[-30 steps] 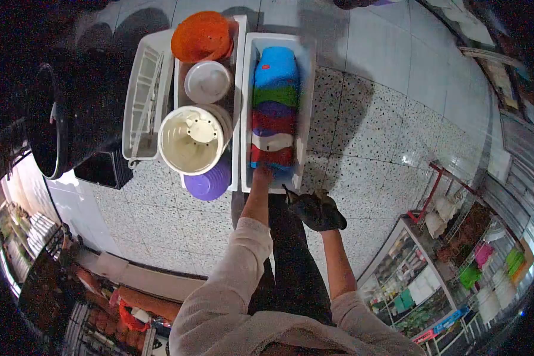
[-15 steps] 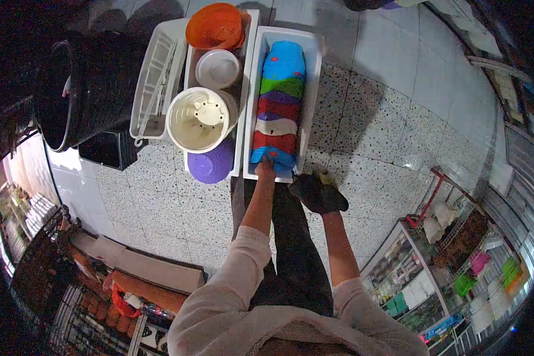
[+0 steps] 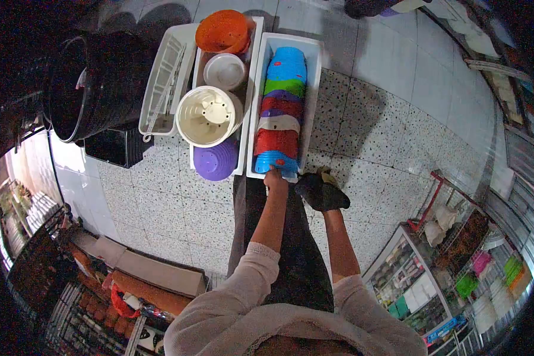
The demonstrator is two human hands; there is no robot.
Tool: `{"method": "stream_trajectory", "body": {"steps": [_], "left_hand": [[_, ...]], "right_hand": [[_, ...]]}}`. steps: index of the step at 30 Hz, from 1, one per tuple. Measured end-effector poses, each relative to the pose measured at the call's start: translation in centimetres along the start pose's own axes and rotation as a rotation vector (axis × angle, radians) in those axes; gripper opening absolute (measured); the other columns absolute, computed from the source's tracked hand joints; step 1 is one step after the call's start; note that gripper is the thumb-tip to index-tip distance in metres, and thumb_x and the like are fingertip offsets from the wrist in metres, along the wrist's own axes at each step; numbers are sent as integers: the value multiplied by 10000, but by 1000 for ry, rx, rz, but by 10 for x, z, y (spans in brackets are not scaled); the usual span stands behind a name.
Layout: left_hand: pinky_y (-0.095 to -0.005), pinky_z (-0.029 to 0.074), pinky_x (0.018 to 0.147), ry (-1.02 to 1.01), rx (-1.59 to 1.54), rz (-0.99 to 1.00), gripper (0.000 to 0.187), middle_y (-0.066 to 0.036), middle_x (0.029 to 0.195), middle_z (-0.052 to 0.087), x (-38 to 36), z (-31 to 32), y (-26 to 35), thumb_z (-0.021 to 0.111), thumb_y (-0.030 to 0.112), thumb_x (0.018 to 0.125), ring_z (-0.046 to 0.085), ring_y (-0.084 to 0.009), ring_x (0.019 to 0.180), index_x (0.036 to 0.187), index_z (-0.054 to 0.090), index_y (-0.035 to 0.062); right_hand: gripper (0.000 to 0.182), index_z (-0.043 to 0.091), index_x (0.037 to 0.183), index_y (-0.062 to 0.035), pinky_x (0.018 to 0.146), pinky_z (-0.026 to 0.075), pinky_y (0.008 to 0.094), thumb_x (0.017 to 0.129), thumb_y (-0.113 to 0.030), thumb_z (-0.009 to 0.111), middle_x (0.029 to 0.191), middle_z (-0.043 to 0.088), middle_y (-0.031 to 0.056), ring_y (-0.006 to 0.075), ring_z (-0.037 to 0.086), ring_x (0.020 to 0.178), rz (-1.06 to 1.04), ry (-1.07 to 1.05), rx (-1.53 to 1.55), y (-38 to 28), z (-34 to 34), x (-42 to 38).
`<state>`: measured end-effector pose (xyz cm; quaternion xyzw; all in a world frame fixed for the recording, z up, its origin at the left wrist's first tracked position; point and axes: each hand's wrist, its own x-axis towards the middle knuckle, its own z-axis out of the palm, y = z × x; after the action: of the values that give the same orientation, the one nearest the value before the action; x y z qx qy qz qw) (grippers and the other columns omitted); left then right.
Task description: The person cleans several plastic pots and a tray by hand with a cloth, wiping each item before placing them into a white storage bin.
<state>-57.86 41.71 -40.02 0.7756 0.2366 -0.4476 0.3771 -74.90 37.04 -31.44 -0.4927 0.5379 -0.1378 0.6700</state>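
Note:
A row of nested plastic flowerpots, in blue, green, purple, red and white, lies on its side in a long white planter box [image 3: 310, 107]. My left hand [image 3: 275, 180] is closed at the box's near end, its fingers at the edge of the nearest blue flowerpot [image 3: 274, 161]. Just right of that corner, my right hand is mostly hidden by a bunched black cloth [image 3: 321, 193] that it holds. A small beige patch shows at the cloth's top.
Left of the box, another white planter [image 3: 256, 53] holds an orange pot [image 3: 222, 32], white pots and a purple pot [image 3: 216, 160]. Beyond stand a white slatted crate [image 3: 160, 89] and large black pots [image 3: 71, 89]. A glass cabinet [image 3: 409, 279] stands at lower right.
The nearest blue flowerpot has shifted and now lies lined up with the red one behind it. My left hand has moved slightly right and down; the right hand still holds the cloth.

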Motion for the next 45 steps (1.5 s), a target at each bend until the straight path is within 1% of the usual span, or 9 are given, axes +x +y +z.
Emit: {"method": "stream_trajectory", "body": {"steps": [7, 12, 19, 29, 32, 36, 40, 43, 45], "left_hand": [[-344, 464, 594, 124, -721, 135, 161, -119, 784, 599, -68, 6, 56, 591, 85, 782, 570, -209, 668, 818, 560, -68], [-322, 452, 528, 138, -437, 370, 178, -107, 697, 605, -88, -1, 65, 691, 43, 725, 554, -181, 576, 757, 573, -87], [-291, 450, 521, 117, -296, 348, 140, -94, 693, 604, -43, -24, 47, 673, 24, 715, 571, -152, 601, 784, 598, -72], [-299, 416, 609, -21, -389, 419, 189, -57, 793, 575, -137, -81, 78, 546, 153, 862, 522, -146, 692, 891, 569, -32], [-293, 391, 610, -135, -317, 516, 251, -43, 762, 538, -167, -96, 100, 491, 209, 904, 466, -138, 675, 894, 552, -35], [-294, 355, 575, -276, -280, 809, 367, -38, 695, 484, -238, -111, 157, 419, 305, 936, 396, -130, 627, 827, 503, -35], [-334, 312, 510, -187, -111, 1023, 369, -91, 577, 409, -280, -132, 202, 423, 287, 929, 359, -148, 550, 724, 476, -16], [-382, 290, 471, -161, 0, 1152, 408, -148, 513, 367, -319, -156, 228, 425, 281, 922, 349, -206, 471, 652, 469, -23], [-398, 291, 468, -128, 104, 1167, 421, -162, 506, 386, -337, -172, 234, 424, 280, 918, 354, -242, 454, 636, 465, -30]], "right_hand": [[357, 503, 1133, -93, 899, 393, 406, 811, -242, 539, 1065, 559, 98, 265, 518, 987, 21, 31, -52, -7, 9, 22], [374, 495, 1145, -97, 906, 388, 408, 800, -225, 556, 1077, 550, 98, 267, 511, 1001, 48, -19, -361, -26, 37, 47], [403, 484, 1162, -101, 917, 381, 410, 784, -201, 580, 1093, 538, 98, 269, 500, 1022, 116, -18, -567, -27, 53, 46], [472, 469, 1194, -117, 932, 369, 416, 752, -166, 623, 1134, 514, 96, 270, 479, 1065, 0, -45, 548, -38, 23, 15], [481, 458, 1234, -174, 976, 324, 431, 774, -213, 591, 1201, 474, 96, 270, 434, 1132, -727, 59, -771, -165, 41, -27], [511, 411, 1297, -266, 1016, 242, 483, 805, -344, 524, 1288, 412, 52, 328, 351, 1208, -677, 347, -1063, -264, 99, -81], [490, 407, 1295, -236, 973, 310, 442, 817, -293, 501, 1316, 400, 61, 320, 342, 1223, -711, 398, -1202, -315, 99, -72], [455, 406, 1281, -229, 892, 385, 464, 827, -207, 440, 1279, 436, 78, 313, 411, 1173, -343, -132, -778, -366, 79, -50], [474, 404, 1281, -224, 847, 407, 450, 811, -268, 452, 1258, 448, 98, 318, 455, 1114, -1018, -210, -569, -342, 84, -2]]}}
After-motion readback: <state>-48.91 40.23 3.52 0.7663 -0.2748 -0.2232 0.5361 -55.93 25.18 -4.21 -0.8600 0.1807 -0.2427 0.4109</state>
